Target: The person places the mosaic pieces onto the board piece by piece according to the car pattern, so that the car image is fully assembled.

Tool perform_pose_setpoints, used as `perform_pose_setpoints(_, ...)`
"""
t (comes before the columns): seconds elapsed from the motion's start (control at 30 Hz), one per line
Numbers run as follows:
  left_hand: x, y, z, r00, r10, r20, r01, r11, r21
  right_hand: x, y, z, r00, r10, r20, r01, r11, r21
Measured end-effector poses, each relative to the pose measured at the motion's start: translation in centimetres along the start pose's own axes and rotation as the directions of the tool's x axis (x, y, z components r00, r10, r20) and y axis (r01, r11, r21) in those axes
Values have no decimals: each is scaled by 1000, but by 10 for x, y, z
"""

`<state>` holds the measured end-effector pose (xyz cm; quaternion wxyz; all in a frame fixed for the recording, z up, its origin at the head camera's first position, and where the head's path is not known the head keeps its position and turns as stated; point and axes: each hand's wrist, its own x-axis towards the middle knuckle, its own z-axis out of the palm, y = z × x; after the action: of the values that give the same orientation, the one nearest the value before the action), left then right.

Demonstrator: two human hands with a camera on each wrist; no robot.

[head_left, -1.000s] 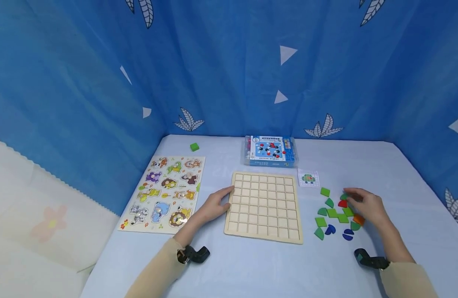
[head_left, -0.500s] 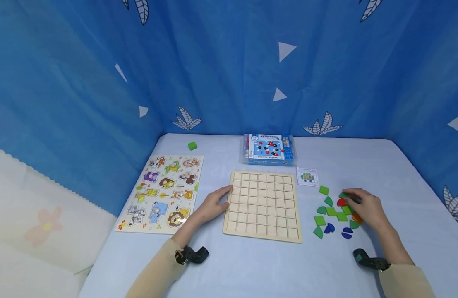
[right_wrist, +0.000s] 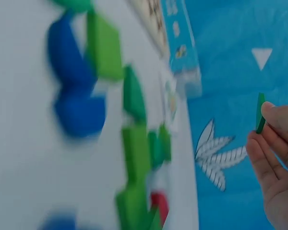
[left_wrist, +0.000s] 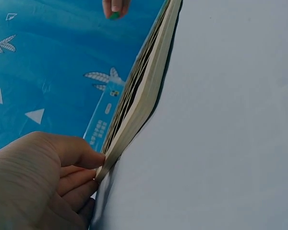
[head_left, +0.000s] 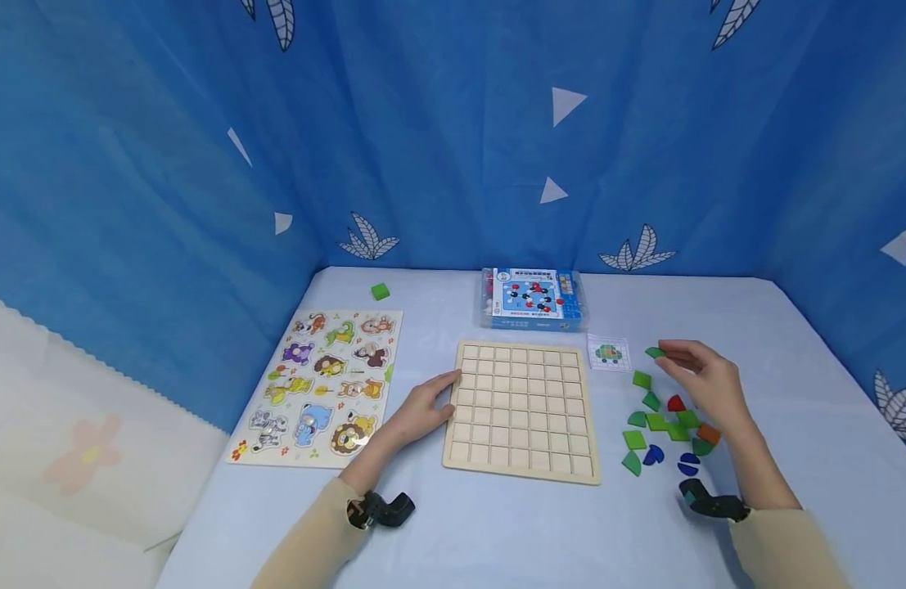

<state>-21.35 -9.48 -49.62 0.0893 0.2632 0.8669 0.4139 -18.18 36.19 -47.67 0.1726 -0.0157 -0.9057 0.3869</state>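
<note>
My right hand (head_left: 706, 384) pinches a green quarter-circle tile (head_left: 655, 352) between thumb and fingertips, raised above the table near the pattern card (head_left: 610, 353). The right wrist view shows the tile (right_wrist: 260, 113) edge-on in the fingers. Below that hand lie loose tiles: green squares (head_left: 634, 439), green quarter circles (head_left: 632, 464), a red one (head_left: 676, 402), an orange one (head_left: 709, 433) and blue pieces (head_left: 688, 469). My left hand (head_left: 421, 409) touches the left edge of the wooden grid board (head_left: 522, 409), thumb and index finger spread along it.
An animal peg puzzle (head_left: 320, 384) lies at the left, with a single green block (head_left: 380, 291) behind it. A blue boxed molecule set (head_left: 534, 299) sits behind the board. Blue curtains (head_left: 438, 147) surround the table's far side.
My right hand has picked up the green quarter-circle tile from beside the red piece, lifting it away and toward the card. My left hand stays at the board's edge.
</note>
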Motion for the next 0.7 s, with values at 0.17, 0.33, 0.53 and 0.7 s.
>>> perform_pose_setpoints(0.17,-2,-2,1,1000,7,-8,-7,1000,2,25,26,47,989,-137,-60,139,990,29)
perform_pose_setpoints(0.33,-1,-1,1,1000,7,1,-7,1000,-9,29,-24,67,977,-214,4,210,959,190)
perform_pose_setpoints(0.53,-1,1,0,1000,11,-1,-11,1000,-15,17,-110,74,958,-263,111,226,937,268)
perform_pose_setpoints(0.7,-2,2,-1,1000,5,-3,-6,1000,-15,18,-130,95,950,-247,192,194,947,257)
